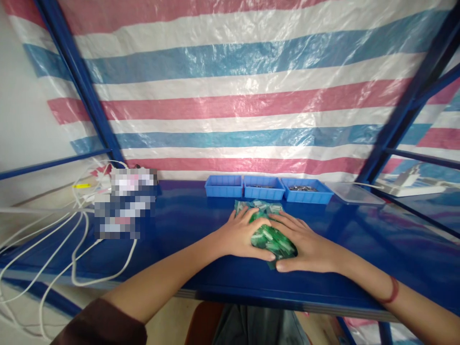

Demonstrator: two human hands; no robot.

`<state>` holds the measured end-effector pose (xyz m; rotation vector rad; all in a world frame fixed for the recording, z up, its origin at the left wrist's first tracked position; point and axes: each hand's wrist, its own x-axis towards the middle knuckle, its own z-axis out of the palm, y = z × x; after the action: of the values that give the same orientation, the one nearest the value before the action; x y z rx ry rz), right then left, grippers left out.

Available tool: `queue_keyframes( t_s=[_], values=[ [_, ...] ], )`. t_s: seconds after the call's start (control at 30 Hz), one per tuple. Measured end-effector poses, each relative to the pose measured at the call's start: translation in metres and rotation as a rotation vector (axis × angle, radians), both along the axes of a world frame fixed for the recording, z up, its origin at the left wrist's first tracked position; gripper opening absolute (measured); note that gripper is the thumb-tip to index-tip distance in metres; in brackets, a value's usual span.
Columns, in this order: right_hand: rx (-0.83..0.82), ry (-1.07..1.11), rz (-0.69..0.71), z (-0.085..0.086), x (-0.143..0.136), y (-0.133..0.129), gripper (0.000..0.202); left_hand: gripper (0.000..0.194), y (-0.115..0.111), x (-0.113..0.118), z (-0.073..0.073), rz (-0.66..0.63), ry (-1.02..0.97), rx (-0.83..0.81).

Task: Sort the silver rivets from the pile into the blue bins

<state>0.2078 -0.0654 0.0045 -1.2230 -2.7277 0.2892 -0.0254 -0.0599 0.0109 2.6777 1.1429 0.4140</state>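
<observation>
bare forearms (176, 268), fingers (286, 265) around green packet (273, 240)

Cannot see much of the green bag (275, 241) beneath left hand (233, 235) and right hand (305, 243), or identify its contents. Cannot make out anything behind the pixelated patch (125, 203), name the tiny metal pieces (304, 189) in the rightmost blue bin (309, 197), or follow white cables (82, 284) past the left edge.

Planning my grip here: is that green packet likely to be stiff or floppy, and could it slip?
Probably floppy: the green packet looks thin-skinned, crumpled and bulging between the left hand and right hand. Its glossy surface could be slippery. Its lumpy, uneven shape suggests it would sag or shift rather than roll.
</observation>
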Motion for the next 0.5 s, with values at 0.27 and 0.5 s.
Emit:
queue_keyframes(
  t_s=[0.27, 0.5],
  values=[
    [0.296, 0.124, 0.017, 0.001, -0.01, 0.012, 0.039, 0.032, 0.012, 0.001, -0.005, 0.045, -0.07, 0.197],
    [0.43, 0.158, -0.157, -0.008, 0.001, 0.02, 0.043, 0.027, 0.016, -0.001, -0.008, 0.082, -0.319, 0.158]
  ],
)
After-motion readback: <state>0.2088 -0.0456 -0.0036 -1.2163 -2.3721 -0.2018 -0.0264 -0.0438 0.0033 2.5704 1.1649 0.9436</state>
